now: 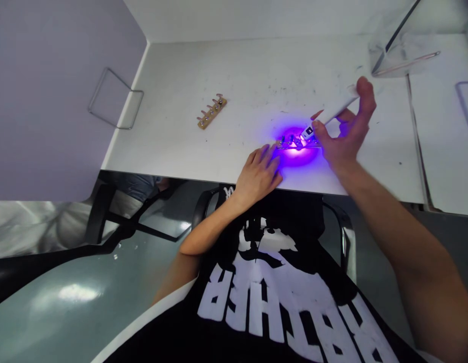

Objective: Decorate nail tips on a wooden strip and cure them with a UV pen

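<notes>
Closely, your right hand [349,141] grasps a white lamp [338,106] over the purple-lit strip [297,146], near right on the table [169,116], as your left hand [257,174] meets its left end, pinch unclear, a sensible hold for something seemingly light, stiff, fragile.
</notes>
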Demonstrator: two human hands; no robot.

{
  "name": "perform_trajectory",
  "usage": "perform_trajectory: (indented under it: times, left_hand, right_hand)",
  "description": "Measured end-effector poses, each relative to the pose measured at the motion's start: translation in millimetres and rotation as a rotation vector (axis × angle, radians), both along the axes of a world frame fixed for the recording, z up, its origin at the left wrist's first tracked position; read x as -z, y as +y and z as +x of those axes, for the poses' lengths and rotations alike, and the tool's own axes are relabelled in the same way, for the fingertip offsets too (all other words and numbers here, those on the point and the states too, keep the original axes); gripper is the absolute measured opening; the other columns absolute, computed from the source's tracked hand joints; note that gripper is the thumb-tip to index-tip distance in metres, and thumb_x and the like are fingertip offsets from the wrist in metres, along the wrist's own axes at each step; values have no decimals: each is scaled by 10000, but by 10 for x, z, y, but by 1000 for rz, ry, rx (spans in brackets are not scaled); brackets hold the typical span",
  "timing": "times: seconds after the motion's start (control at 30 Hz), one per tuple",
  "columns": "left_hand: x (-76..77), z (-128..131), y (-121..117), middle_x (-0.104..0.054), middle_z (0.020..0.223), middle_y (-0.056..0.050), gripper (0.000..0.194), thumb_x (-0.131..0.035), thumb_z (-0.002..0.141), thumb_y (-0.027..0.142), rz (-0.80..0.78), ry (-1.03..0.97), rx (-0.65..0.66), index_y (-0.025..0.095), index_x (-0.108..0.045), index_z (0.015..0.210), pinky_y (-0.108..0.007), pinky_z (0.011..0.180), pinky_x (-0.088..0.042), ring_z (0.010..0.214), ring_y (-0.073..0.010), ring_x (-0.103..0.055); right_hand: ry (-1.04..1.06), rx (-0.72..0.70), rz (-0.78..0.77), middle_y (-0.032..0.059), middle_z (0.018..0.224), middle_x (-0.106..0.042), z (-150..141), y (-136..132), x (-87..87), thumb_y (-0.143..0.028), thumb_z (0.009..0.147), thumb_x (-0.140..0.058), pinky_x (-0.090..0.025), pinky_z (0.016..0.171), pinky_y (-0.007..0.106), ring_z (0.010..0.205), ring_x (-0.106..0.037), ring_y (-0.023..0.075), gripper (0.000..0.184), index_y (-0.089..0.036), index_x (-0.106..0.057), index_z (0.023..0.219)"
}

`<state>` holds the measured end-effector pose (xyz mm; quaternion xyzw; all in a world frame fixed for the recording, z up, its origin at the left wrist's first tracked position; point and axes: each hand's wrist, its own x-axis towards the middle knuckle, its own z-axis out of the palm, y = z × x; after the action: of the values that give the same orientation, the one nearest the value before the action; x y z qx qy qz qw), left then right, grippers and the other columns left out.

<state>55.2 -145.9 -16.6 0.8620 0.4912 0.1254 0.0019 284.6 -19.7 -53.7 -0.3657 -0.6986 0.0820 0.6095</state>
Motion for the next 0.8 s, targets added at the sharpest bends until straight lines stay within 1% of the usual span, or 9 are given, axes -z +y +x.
perform_trajectory:
  times: [0.1, 0.17, 0.23, 0.3, 0.37, 0.5, 0.57, 0.67, 0.8]
  left_hand:
    - [-10, -2, -5, -457, 1562, -151, 406, -400, 1018, 307, 3, -4, -3, 119, -550, 1345, -472, 1217, -397, 1479, -309, -398]
    - [-20, -4, -9, -460, 1561, -145, 407, -403, 1017, 305, 4, -8, -1, 121, -549, 1350, -465, 1224, -391, 1485, -307, -390]
    - [-29, -7, -13, -448, 1572, -137, 407, -418, 1014, 308, 1, -11, 8, 128, -545, 1356, -469, 1223, -392, 1494, -305, -376]
    - [-33, -9, -16, -433, 1583, -136, 417, -430, 1013, 317, 0, -11, 15, 130, -532, 1371, -469, 1222, -393, 1495, -304, -373]
    - [-33, -10, -17, -433, 1582, -139, 423, -428, 1016, 328, 5, -10, 13, 126, -527, 1375, -466, 1227, -382, 1488, -306, -385]
    - [-41, -8, -18, -453, 1568, -130, 415, -409, 1022, 321, 12, -15, 13, 129, -528, 1370, -459, 1228, -378, 1479, -307, -400]
    - [-47, -5, -19, -456, 1567, -128, 412, -411, 1021, 319, 1, -20, 13, 133, -531, 1368, -460, 1226, -384, 1482, -304, -395]
    - [-47, -2, -19, -452, 1571, -129, 407, -440, 1010, 309, -17, -33, 7, 138, -534, 1366, -480, 1223, -389, 1484, -301, -388]
    - [-40, 0, -13, -465, 1559, -140, 408, -451, 1001, 292, -18, -36, 5, 137, -535, 1369, -495, 1211, -402, 1483, -307, -391]
  right_hand:
    - [35, -33, 76, 65, 1562, -331, -75, 3, -85, -711, 750, -670, -635, 829, 410, 854, -718, 144, 930, -396, -244, 1514]
    - [40, -57, 121, 51, 1565, -316, -123, 1, -175, -707, 769, -671, -642, 812, 384, 859, -715, 133, 901, -410, -261, 1514]
    - [13, -74, 152, 36, 1557, -330, -158, -9, -269, -706, 777, -671, -644, 829, 373, 1002, -708, 172, 904, -404, -260, 1524]
    - [-35, -87, 167, 15, 1556, -349, -182, -28, -342, -692, 775, -682, -634, 878, 371, 1247, -620, 248, 916, -392, -263, 1533]
    - [-85, -94, 150, -6, 1558, -372, -202, -55, -369, -661, 769, -703, -616, 924, 369, 1351, -543, 270, 923, -389, -270, 1537]
    - [-121, -49, 71, -3, 1524, -464, -235, -107, -289, -605, 750, -750, -618, 899, 355, 1216, -638, 222, 908, -382, -320, 1518]
    - [-116, -34, 72, 6, 1502, -497, -241, -118, -229, -589, 753, -754, -625, 879, 353, 1203, -648, 225, 878, -365, -350, 1500]
    - [-127, -33, 86, 19, 1509, -488, -231, -109, -176, -609, 772, -724, -625, 882, 360, 1176, -663, 217, 880, -347, -322, 1509]
    - [-143, -1, 55, 24, 1522, -467, -211, -74, -163, -635, 792, -686, -615, 909, 372, 1146, -669, 199, 876, -357, -282, 1518]
